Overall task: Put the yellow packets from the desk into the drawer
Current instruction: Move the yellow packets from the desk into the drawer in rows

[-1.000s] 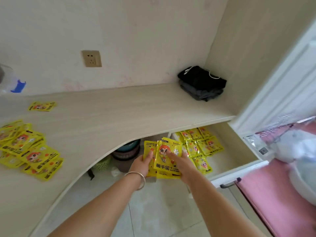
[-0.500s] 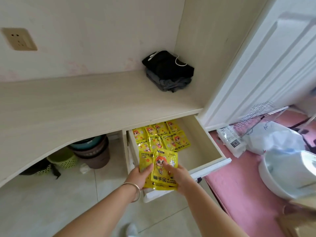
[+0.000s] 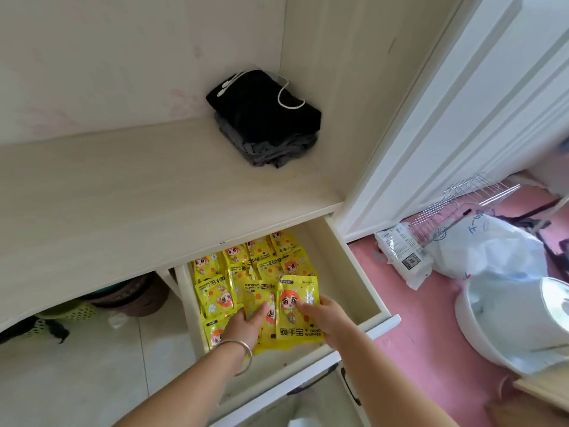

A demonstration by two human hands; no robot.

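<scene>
The open white drawer under the desk holds several yellow hand-warmer packets with a cartoon face. My left hand, a silver bangle on its wrist, and my right hand both grip a small stack of yellow packets down inside the drawer's near end, on top of the ones lying there. The stack's lower edge is hidden behind my hands.
Folded black and grey clothes with a white cable lie in the desk's back corner. Baskets stand under the desk on the left. A white door, plastic bags, a wire rack and a white basin crowd the pink floor at right.
My view swung right and down, so the packets left on the desk are out of sight. Both hands carried the stack from in front of the drawer down into it.
</scene>
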